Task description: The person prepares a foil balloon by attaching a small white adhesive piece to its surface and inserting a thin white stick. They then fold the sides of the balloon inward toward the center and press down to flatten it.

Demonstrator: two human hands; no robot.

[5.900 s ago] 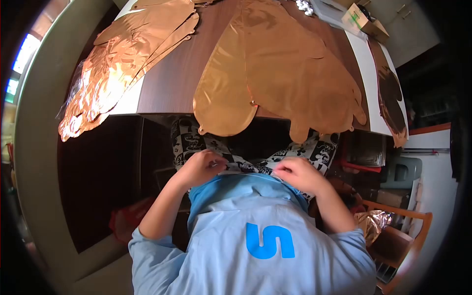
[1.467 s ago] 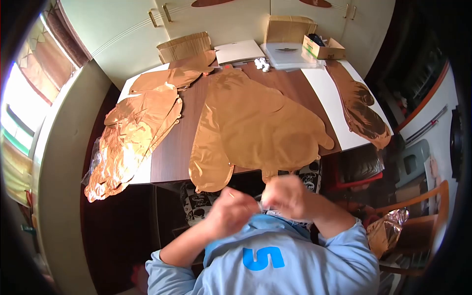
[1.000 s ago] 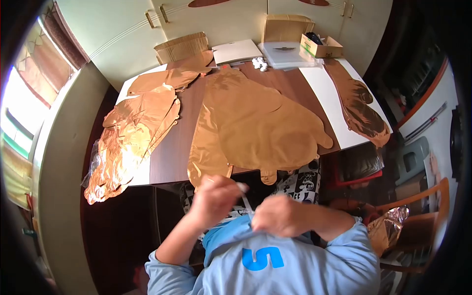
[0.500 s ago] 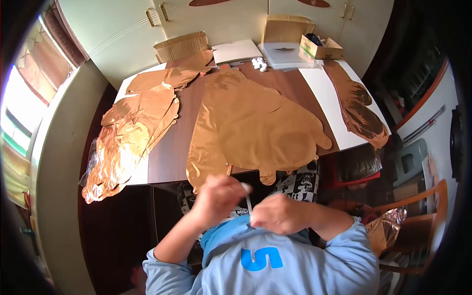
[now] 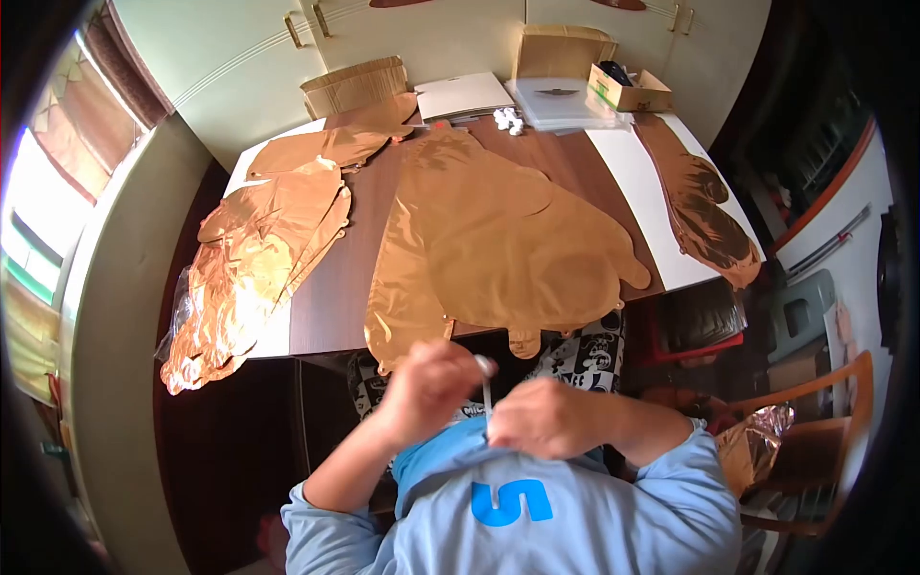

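Head view, seated person at a table (image 5: 331,287). The left hand (image 5: 426,388) and right hand (image 5: 546,417) meet close to the chest, just above the hem of a blue shirt (image 5: 508,508). Between them runs a thin white strip (image 5: 487,393), roughly upright: its top end is pinched in the curled fingers of the left hand, its lower end disappears under the closed right hand, which rests on the shirt. What the strip is cannot be told at this size.

Progress, as a judgement: the work is at an early or preparatory point. The big foil balloon (image 5: 498,240) lies flat and uninflated on the table, its lower lobes hanging over the near edge, just beyond the hands but not touching them. A stack of flat balloons (image 5: 254,259) lies to the left, another flat balloon (image 5: 700,206) to the right; all look unfilled. Boxes (image 5: 628,91) and papers stand at the far edge.
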